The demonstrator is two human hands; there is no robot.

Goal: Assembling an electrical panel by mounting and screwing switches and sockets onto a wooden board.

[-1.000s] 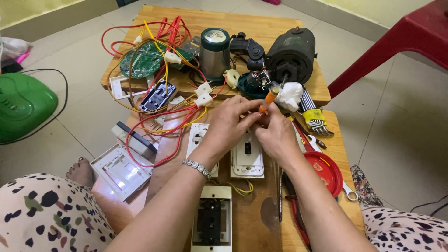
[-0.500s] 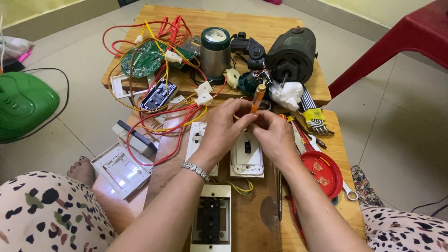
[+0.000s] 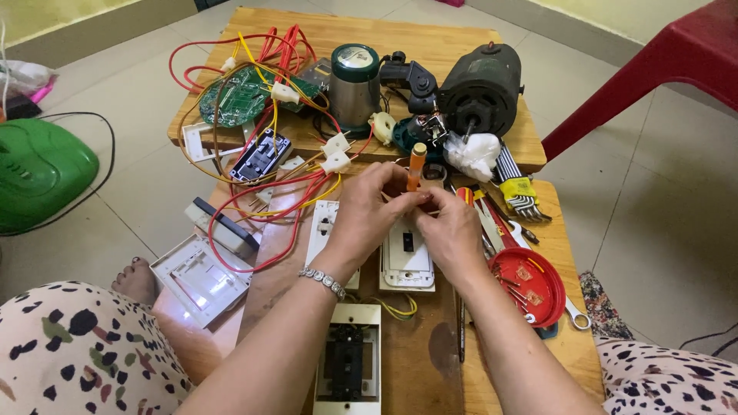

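- My left hand point(image 3: 369, 211) comes in from low on the left, forearm angled up across the wooden board point(image 3: 419, 369), wrist nearly straight, back of the hand turned up toward me.
- Its fingers are curled and pressed together around the lower shaft of an orange screwdriver point(image 3: 416, 166); the bracelet point(image 3: 323, 281) sits just behind the wrist.
- My right hand point(image 3: 452, 234) comes in from low on the right, wrist bent slightly inward, knuckles up, meeting the left hand so the two touch.
- Its fingertips are closed in toward the same shaft; I cannot tell whether they pinch the screwdriver or something small hidden beneath it.
- The screwdriver stands nearly upright, its orange handle rising clear above both hands.
- Directly under my hands lies a white switch plate point(image 3: 407, 257), partly covered by the right palm.
- Just left of the grip lies a second white switch plate point(image 3: 323, 230); closer to me, between my forearms, a pale breaker box point(image 3: 347, 361).
- Right of the right wrist sits a red lid point(image 3: 530, 284) holding small screws, with a wrench point(image 3: 575, 313) at its edge.
- Beyond the grip: a tangle of red and yellow wires point(image 3: 261, 192) to the left, a steel canister point(image 3: 354, 84) ahead, a dark motor point(image 3: 480, 88) and a set of hex keys point(image 3: 516, 186) to the right.
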